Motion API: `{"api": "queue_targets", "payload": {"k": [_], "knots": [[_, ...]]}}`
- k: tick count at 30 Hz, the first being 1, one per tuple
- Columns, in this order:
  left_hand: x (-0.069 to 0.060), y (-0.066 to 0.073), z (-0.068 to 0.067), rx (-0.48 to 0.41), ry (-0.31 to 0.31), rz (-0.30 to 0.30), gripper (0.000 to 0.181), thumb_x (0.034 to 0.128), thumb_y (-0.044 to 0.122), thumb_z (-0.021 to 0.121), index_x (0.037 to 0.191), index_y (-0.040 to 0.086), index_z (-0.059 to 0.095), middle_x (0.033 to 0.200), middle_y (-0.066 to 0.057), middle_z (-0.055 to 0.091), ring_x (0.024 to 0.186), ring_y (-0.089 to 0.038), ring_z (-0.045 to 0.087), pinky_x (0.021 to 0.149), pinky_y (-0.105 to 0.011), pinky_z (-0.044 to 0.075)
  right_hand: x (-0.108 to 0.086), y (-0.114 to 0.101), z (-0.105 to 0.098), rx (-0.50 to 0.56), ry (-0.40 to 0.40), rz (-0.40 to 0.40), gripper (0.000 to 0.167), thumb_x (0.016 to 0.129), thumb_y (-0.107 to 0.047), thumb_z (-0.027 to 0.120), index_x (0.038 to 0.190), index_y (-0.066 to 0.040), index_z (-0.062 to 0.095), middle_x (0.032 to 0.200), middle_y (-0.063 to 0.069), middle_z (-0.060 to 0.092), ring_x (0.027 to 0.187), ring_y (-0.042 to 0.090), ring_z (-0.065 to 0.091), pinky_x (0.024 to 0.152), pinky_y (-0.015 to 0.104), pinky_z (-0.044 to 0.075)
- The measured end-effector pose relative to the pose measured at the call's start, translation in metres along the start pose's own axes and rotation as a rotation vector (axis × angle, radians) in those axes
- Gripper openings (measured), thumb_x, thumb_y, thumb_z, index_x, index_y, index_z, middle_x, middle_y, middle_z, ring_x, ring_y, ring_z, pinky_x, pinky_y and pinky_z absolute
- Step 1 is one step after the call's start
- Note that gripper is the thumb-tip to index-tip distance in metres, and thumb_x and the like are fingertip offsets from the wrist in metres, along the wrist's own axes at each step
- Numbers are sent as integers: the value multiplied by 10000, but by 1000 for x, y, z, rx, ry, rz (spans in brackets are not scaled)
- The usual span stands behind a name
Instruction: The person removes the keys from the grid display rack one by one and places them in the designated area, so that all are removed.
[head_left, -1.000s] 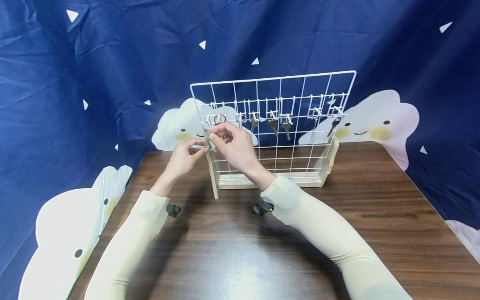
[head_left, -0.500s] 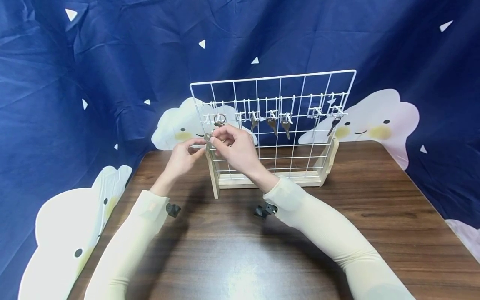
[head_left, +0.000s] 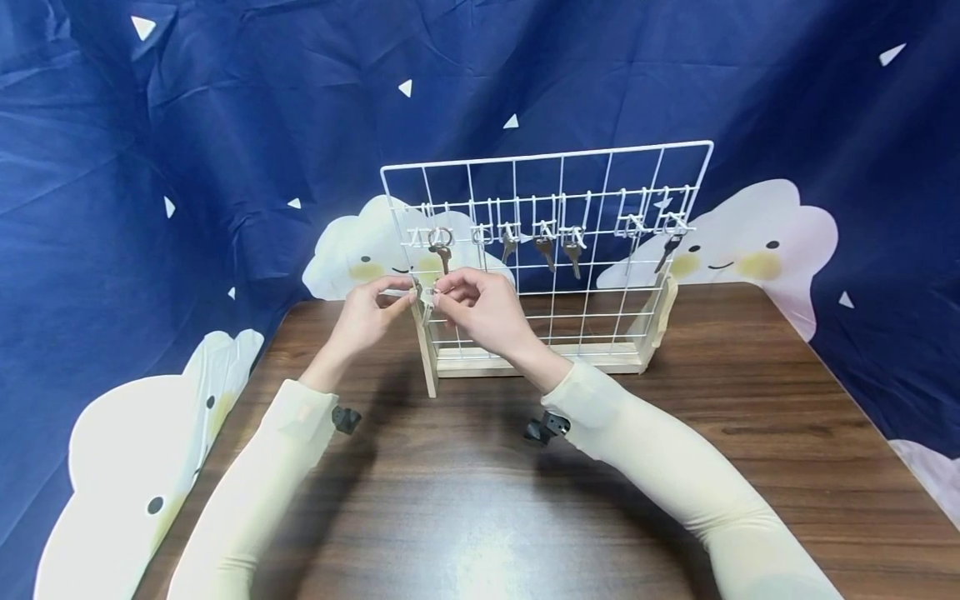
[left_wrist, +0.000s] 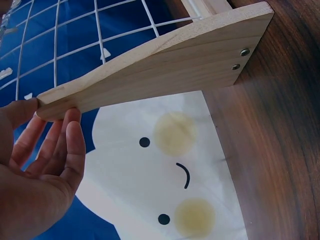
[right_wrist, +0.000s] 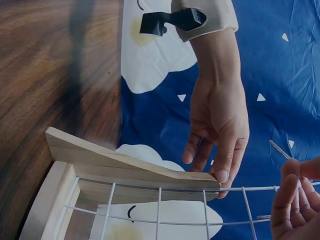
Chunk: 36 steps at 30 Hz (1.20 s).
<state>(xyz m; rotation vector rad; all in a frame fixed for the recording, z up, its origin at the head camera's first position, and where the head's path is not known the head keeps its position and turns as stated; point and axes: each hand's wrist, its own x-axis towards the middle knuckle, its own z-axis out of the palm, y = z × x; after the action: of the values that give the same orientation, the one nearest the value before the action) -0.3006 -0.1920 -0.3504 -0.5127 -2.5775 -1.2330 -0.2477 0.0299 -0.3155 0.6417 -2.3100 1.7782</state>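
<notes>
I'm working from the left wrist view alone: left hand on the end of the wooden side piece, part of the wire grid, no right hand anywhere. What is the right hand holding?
Observer: The right wrist view shows the right hand pinching a key, with its thin, toothed blade sticking out.
Operator: Got it. Which hanging key is nearest to that hand on the grid?
Observer: In the head view, the leftmost hanging key is nearest; it appears just above the right hand.
Operator: And what supports the grid at its right end? That's outside my picture.
Observer: The head view shows a second wooden side piece there.
</notes>
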Motion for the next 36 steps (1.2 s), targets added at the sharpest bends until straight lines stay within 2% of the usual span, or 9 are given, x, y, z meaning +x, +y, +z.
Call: {"api": "queue_targets", "payload": {"k": [6, 10, 13, 18, 24, 30, 36], "knots": [[1, 0, 0, -8, -3, -7, 312, 938, 234, 713, 1205, 75, 691, 1208, -127, 721, 1016, -325, 734, 869, -451, 585, -5, 4, -1, 8, -40, 65, 104, 904, -137, 721, 987, -76, 713, 830, 101, 757, 608, 207, 685, 495, 237, 504], [0, -1, 0, -5, -3, -13, 311, 940, 247, 711, 1203, 82, 693, 1217, -119, 719, 1009, -319, 736, 857, -440, 585, -7, 8, -2, 27, -54, 114, 119, 903, -124, 722, 1001, -59, 708, 886, 159, 760, 615, 192, 685, 560, 324, 588], [0, -1, 1, 0, -2, -12, 312, 941, 252, 709, 1203, 82, 694, 1224, -116, 716, 1004, -315, 737, 852, -427, 585, -9, 10, -3, 38, -68, 136, 152, 907, -116, 715, 1028, -25, 706, 908, 186, 758, 606, 158, 676, 605, 358, 608], [0, 1, 0, 4, 1, -12, 315, 940, 257, 711, 1204, 85, 696, 1220, -113, 719, 1001, -314, 737, 847, -419, 582, -13, 16, -5, 4, -90, 145, 156, 909, -125, 707, 1035, -33, 713, 882, 154, 768, 594, 138, 681, 559, 283, 572], [0, 1, 0, -9, -3, -14, 315, 939, 249, 713, 1203, 79, 696, 1215, -122, 719, 1004, -325, 733, 861, -441, 577, -17, 26, -6, -22, -111, 163, 133, 917, -142, 696, 1025, -67, 717, 887, 149, 773, 594, 148, 686, 568, 389, 582], [0, 1, 0, -4, 0, -13, 313, 938, 249, 714, 1201, 79, 698, 1208, -125, 721, 1013, -328, 731, 874, -449, 577, -19, 34, -7, -4, -125, 175, 143, 910, -132, 696, 1024, -46, 714, 894, 184, 767, 574, 152, 673, 540, 338, 560], [0, 1, 1, -5, 2, -10, 307, 935, 242, 717, 1195, 78, 701, 1206, -122, 723, 1005, -323, 734, 872, -442, 577, -23, 43, -8, -3, -145, 197, 137, 898, -130, 709, 1009, -50, 709, 855, 125, 777, 556, 144, 670, 525, 326, 547]]}}
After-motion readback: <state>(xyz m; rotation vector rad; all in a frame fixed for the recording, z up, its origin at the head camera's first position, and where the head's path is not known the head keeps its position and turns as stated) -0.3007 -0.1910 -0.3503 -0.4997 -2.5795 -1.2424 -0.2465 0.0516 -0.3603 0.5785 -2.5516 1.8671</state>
